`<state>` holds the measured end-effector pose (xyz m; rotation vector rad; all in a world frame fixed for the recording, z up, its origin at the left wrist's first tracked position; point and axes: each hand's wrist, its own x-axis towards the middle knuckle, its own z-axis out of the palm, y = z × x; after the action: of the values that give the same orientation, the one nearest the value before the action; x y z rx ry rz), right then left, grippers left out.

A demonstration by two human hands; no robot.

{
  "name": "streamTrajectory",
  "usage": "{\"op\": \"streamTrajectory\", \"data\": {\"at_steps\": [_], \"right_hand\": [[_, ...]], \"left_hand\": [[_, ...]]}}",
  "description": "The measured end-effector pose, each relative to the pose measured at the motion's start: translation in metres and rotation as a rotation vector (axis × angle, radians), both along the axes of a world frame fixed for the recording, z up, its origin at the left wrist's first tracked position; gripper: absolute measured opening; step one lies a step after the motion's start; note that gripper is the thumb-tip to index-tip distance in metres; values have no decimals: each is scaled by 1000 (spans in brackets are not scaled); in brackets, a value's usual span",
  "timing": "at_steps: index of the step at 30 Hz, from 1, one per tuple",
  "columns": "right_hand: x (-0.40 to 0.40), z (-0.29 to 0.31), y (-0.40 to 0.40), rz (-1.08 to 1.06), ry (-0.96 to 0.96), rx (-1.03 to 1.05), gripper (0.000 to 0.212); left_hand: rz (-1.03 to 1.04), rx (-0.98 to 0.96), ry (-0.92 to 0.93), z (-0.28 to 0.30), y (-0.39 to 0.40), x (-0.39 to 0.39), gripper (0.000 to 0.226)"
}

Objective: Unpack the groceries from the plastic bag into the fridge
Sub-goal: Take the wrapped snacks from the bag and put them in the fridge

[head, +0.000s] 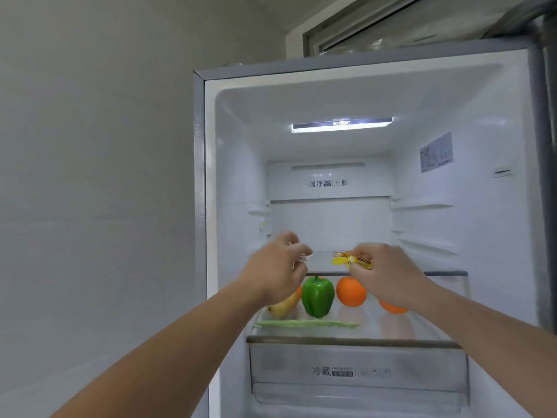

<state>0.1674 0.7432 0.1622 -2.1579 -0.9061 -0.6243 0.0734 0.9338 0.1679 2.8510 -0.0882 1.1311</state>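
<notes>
Both my arms reach into the open fridge (238, 182) at the level of the upper glass shelf (446, 273). My right hand (388, 276) pinches a small yellow snack packet (354, 260) just above that shelf's front edge. My left hand (280, 267) has curled fingers around something small and clear or whitish (304, 257); what it is I cannot make out. On the lower shelf sit a green bell pepper (318, 297), two oranges (351, 292), one partly behind my right wrist, a banana (283, 307) and a long green vegetable (307, 324). The plastic bag is out of sight.
A closed transparent drawer (358, 372) lies under the lower shelf. The fridge's top compartment holds nothing but its light strip (342, 124). A plain white wall (90, 176) stands to the left; the fridge door edge (542, 176) is at the right.
</notes>
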Motion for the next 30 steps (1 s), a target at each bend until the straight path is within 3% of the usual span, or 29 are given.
{"op": "streamTrajectory", "data": {"at_steps": [6, 9, 12, 20, 25, 30], "right_hand": [[56, 9, 9, 36, -27, -43, 13], [75, 14, 13, 35, -22, -54, 14], [89, 18, 22, 22, -8, -73, 14], [125, 22, 66, 110, -20, -126, 27], [142, 20, 100, 131, 26, -193, 19], [151, 28, 129, 128, 7, -263, 12]], "left_hand": [[144, -4, 207, 15, 17, 72, 40], [182, 1, 217, 20, 24, 105, 47], [233, 29, 223, 19, 30, 140, 41], [168, -23, 602, 28, 41, 184, 25], [49, -171, 691, 44, 59, 180, 59], [19, -297, 652, 44, 70, 183, 67]]}}
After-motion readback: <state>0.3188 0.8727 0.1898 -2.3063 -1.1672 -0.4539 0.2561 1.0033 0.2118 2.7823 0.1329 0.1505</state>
